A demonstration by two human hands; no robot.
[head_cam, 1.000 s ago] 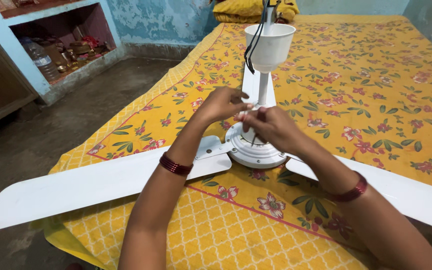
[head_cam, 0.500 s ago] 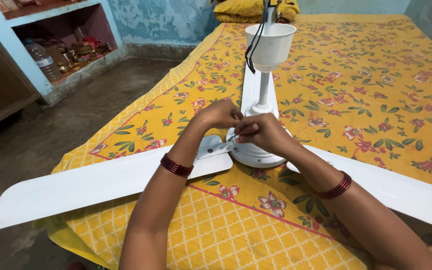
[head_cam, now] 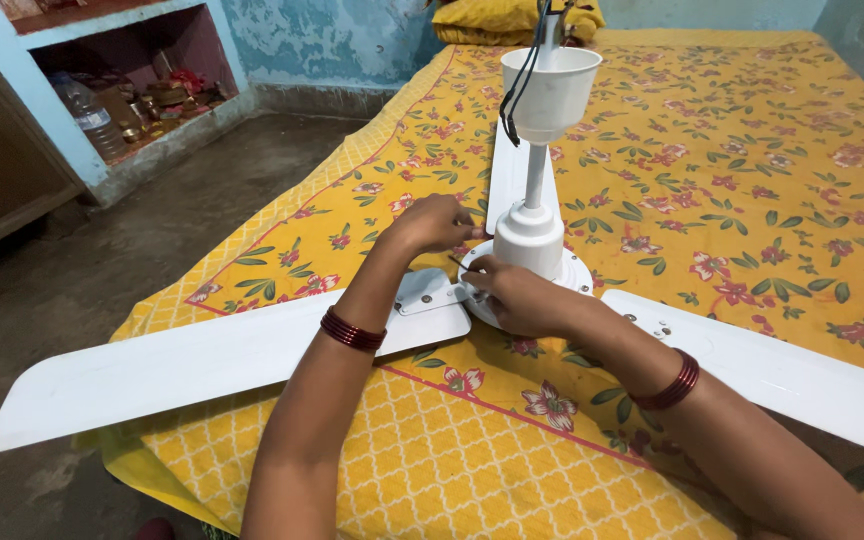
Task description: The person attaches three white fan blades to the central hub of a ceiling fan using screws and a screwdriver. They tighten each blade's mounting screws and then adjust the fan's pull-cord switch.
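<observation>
**Hands working at the hub of a white ceiling fan**

Here, a white ceiling fan (head_cam: 527, 262) is lying on a yellow flowered bedspread (head_cam: 752, 150), and both hands are meeting at its round motor housing (head_cam: 572, 272). The left hand (head_cam: 432, 222) is curling its fingers together just left of the housing, above the metal bracket (head_cam: 424, 295) that is joining the near-left blade (head_cam: 202, 365) to the hub; whether those fingers are pinching something small, I cannot tell. The right hand (head_cam: 514, 297) is pressing on the housing's front edge with fingers bunched, and a thin dark sliver, perhaps a screw or a tool tip, is showing just left of it.

Judging by this, the step in hand is fastening work at the blade bracket. The next move is likely calling for a steady hub and fine fingertip alignment at the bracket's holes.

Behind the housing, the downrod is rising to a white canopy cup (head_cam: 550, 88) with a black wire (head_cam: 514, 100) hanging beside it. Another blade (head_cam: 772, 370) is stretching right of the housing.
</observation>
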